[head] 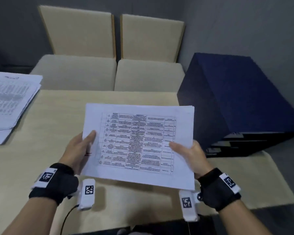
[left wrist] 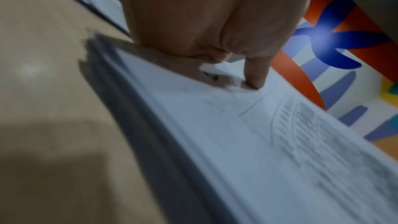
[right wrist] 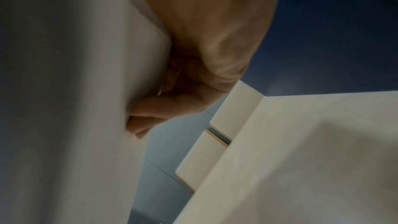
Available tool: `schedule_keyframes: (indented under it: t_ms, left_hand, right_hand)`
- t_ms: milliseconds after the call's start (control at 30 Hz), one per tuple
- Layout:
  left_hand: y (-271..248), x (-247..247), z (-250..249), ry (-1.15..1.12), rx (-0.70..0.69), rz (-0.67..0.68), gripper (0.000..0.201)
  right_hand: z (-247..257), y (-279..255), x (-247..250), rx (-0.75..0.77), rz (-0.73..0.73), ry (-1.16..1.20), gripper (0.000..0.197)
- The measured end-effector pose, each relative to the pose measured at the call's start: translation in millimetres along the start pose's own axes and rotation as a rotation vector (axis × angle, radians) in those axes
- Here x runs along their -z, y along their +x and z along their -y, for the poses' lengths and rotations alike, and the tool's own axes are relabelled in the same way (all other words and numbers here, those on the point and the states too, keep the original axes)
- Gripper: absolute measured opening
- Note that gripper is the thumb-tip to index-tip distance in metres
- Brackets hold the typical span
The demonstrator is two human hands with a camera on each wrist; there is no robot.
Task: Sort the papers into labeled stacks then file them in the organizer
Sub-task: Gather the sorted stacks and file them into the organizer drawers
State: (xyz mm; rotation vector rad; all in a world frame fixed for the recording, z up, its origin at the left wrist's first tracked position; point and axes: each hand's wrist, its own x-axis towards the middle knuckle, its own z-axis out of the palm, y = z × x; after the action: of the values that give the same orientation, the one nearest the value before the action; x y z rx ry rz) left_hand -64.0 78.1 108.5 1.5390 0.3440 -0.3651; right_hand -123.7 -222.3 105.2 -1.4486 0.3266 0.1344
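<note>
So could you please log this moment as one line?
both hands: left hand, right hand | hold: papers | above: table | organizer: untouched

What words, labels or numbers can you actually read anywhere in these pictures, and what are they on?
None can be read.
White sheaf of printed sheets, held by the left hand and right hand: a table of text, too small and blurred.
Loose white paper pile on the beige table: printed rows, blurred.
Dark blue tiered organizer: no label readable.
White wrist tags: black square codes, no words.
</note>
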Motion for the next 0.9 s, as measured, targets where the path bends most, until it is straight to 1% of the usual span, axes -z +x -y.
schedule_keyframes:
  t_ms: [33, 100, 200, 267, 333, 433, 467, 533, 700, 767, 833, 900]
  left_hand:
    - [-3.0, 1.5, 11.5, -0.014, 0.002, 0.029, 0.034]
    - [-7.1, 3.5, 36.2, -0.024, 0.026, 0.083, 0.027]
    - [-24.4, -6.0, 67.3, -0.062, 0.085, 0.111, 0.021]
    - [-35.4, -15.2, 79.5, -0.037, 0.104, 0.165, 0.021]
    - [-42.2, -23.8, 88.8, 0.035, 0.123, 0.216, 0.023]
    - [-50.3, -42.0, 101.6, 0.247, 0.136, 0.301, 0.028]
    - [-54.9, -51.9, 101.8, 0.3, 0.131, 0.348, 0.026]
    - [-64.7, -78.4, 100.0, 0.334, 0.098, 0.444, 0.018]
    - [-92.2, -161.8, 94.4, 0.347, -0.049, 0.554, 0.014]
    - [-106.1, -195.3, 96.0, 0.333, -0.077, 0.569, 0.016]
    - [-121.3, -226.7, 95.9, 0.317, -0.085, 0.554, 0.023]
    - [-131.4, -257.4, 92.5, 0.313, -0.109, 0.53, 0.02]
  right_hand:
    - [-10.1, -16.6, 3.7, -0.046, -0.029, 0.005, 0.036]
    - [-24.4, -50.7, 13.4, -0.138, -0.087, 0.0, 0.03]
    - [-37.4, -97.4, 29.4, -0.234, -0.121, -0.013, 0.025]
    - [-41.5, -121.7, 39.1, -0.236, -0.155, -0.031, 0.023]
    - [-45.2, -138.9, 52.8, -0.208, -0.209, -0.04, 0.022]
    - [-51.8, -159.2, 81.9, -0.17, -0.318, -0.049, 0.017]
    - [-53.3, -166.2, 93.0, -0.163, -0.353, -0.058, 0.015]
    - [-57.4, -180.5, 120.6, -0.142, -0.396, -0.078, 0.013]
    - [-61.5, -216.5, 211.6, -0.16, -0.433, -0.148, 0.017]
    - [-57.9, -227.9, 249.1, -0.144, -0.454, -0.14, 0.015]
    - [-55.3, -234.0, 285.1, -0.13, -0.462, -0.12, 0.013]
    - [-54.0, -232.9, 317.3, -0.122, -0.463, -0.119, 0.015]
